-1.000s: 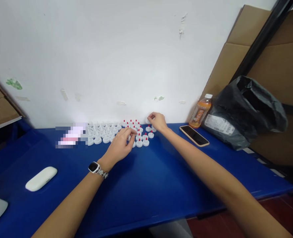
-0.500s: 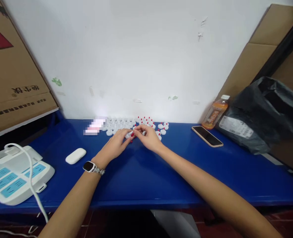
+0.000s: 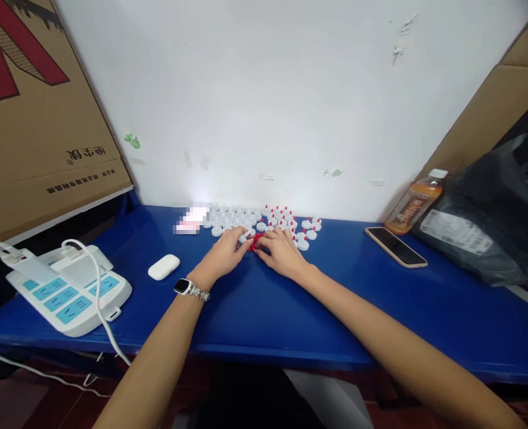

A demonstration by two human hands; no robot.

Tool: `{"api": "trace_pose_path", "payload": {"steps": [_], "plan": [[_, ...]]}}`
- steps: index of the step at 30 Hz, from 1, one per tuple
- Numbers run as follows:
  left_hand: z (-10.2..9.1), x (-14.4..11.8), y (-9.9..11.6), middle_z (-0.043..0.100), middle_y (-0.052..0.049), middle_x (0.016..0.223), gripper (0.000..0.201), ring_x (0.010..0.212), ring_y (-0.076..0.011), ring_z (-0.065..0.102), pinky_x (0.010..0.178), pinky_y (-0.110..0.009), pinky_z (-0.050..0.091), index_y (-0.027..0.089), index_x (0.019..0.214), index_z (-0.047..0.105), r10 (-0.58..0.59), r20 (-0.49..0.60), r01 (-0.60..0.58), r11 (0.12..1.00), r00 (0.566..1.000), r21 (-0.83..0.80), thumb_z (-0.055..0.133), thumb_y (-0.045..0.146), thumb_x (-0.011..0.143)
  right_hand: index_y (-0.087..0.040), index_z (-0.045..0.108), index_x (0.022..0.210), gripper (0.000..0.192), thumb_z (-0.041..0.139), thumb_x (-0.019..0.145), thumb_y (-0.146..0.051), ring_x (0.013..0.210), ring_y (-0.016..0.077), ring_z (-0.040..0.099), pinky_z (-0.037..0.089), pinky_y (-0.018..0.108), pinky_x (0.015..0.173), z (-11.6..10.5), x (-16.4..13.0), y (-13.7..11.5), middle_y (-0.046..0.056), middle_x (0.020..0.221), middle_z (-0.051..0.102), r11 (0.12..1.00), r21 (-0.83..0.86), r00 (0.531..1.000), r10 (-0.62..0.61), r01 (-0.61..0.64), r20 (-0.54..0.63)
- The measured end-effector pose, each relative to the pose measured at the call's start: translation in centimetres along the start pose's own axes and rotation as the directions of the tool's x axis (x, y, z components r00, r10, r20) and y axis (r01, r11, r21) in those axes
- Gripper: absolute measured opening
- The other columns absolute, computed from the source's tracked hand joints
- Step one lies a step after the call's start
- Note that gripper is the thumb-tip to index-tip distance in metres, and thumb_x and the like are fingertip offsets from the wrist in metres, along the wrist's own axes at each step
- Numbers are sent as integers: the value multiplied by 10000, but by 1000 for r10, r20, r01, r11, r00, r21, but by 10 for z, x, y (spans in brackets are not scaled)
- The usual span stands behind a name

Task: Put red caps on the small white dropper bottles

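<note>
Left hand (image 3: 223,257) and right hand (image 3: 282,253): fingertips meeting over small red tips (image 3: 255,239), apparently pinching them, grip unclear. White caps (image 3: 264,221): rows on table (image 3: 255,310), within reach.

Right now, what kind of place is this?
Probably a small workshop or storeroom bench. Rows of little white caps, some with red tips, sit on a blue table by the wall, and cardboard boxes lean nearby.

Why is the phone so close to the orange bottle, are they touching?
Apart. The head view shows blue table between the phone and the orange bottle.
</note>
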State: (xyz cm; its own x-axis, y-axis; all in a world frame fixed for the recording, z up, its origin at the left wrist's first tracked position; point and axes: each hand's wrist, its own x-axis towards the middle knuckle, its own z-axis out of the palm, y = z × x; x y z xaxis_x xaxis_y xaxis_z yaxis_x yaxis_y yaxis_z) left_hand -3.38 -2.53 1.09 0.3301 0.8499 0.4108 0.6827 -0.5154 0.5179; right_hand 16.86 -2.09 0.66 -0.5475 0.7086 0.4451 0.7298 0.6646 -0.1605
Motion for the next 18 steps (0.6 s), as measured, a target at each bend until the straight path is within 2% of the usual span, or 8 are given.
{"api": "trace_pose_path", "payload": {"steps": [6,12,18], "plan": [[4,0,-2,658,-112,1095,370,934,-233,629,843,-385,511,193,1174,588,-2,1,2,1000,1000,0,462,478,975,-211,681,1011,167,606,948,-346,1002,256,506,309,407,873,0,0,-2,87,997,674,999,-27,1000,19,-19,0],[5,-1,-5,654,-100,1060,367,926,-230,624,870,-394,504,196,1192,576,13,-2,-13,1000,1000,27,455,468,977,-203,673,951,124,586,960,-290,982,241,509,299,401,866,3,2,-2,77,985,676,1000,-6,1000,-6,6,7],[5,-1,-5,661,-102,1032,373,927,-233,625,858,-388,504,186,1165,596,-3,10,3,1000,1000,10,462,477,975,-195,647,858,117,605,938,-270,963,233,521,297,395,872,-7,-9,-2,55,909,674,1000,13,1000,0,0,0]]}}
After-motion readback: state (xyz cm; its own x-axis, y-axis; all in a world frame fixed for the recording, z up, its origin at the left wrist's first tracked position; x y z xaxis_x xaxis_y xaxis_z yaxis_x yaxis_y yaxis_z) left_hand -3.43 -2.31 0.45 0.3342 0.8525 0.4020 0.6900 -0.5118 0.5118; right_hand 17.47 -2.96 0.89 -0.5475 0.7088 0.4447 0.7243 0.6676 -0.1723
